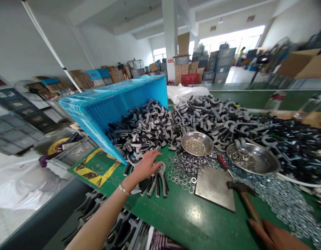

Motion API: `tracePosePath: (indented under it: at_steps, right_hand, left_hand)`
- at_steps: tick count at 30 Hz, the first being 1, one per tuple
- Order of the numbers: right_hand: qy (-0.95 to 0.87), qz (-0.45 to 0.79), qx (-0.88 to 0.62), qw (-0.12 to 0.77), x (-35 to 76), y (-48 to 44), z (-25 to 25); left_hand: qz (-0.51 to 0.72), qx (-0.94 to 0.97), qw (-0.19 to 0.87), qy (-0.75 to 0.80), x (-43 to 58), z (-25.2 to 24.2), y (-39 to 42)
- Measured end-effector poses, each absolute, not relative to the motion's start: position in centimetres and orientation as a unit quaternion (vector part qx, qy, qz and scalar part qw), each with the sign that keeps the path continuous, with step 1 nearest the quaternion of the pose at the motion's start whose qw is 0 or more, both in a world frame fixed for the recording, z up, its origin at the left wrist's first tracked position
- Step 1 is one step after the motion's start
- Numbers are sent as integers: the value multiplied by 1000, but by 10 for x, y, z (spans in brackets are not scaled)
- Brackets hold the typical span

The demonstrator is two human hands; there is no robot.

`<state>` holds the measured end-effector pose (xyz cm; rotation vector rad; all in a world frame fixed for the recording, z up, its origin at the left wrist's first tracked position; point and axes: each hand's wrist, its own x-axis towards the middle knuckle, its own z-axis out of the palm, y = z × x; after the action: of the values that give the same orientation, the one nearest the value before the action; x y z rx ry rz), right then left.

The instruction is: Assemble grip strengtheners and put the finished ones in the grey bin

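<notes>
Filling the middle of the view, a green tabletop [181, 215] carries crowded heaps of parts, with yellow-and-black tape [89, 174] framing a patch near its left corner. A blue crate [98, 121] lies tipped on its side, its mouth toward a large pile of grey-and-black handles [217, 118]. In front of the pile sit two metal dishes [265, 159] of small fittings, with loose rings [176, 173] spread beside a flat steel plate [214, 191]. A red-handled screwdriver [222, 162] lies at the plate's far edge. The left hand [147, 165] reaches over a small row of handles near the crate, forefinger and thumb apart; whether it touches one I cannot tell. The right hand [273, 236] is wrapped around the wooden shaft of a hammer [250, 206], whose head is by the plate's right edge. Small metal pieces [285, 205] and black parts [293, 146] cover the right side. Beyond, a white pillar [170, 38] rises among stacked cartons and a red crate [190, 79]; bright windows [233, 38] light the far wall, and a person [241, 55] stands near them. Grey bins [16, 128] line the left.
</notes>
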<state>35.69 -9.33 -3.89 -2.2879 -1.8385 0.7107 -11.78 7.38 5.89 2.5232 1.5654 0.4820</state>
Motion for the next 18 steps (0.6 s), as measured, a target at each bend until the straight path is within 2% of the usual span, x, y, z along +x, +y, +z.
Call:
tracePosePath:
  at_steps: [4,11,18]
  right_hand:
    - [-622,216,-753,-15,337,-88,-11]
    - [-590,240,-763,108,402,-106,-8]
    - [-589,65,-792,145,525,-79,-4]
  left_hand:
    - [59,848,85,520,-37,52,139]
    - [21,811,77,579,21,15,195]
    - [-16,771,43,635,-6,39,185]
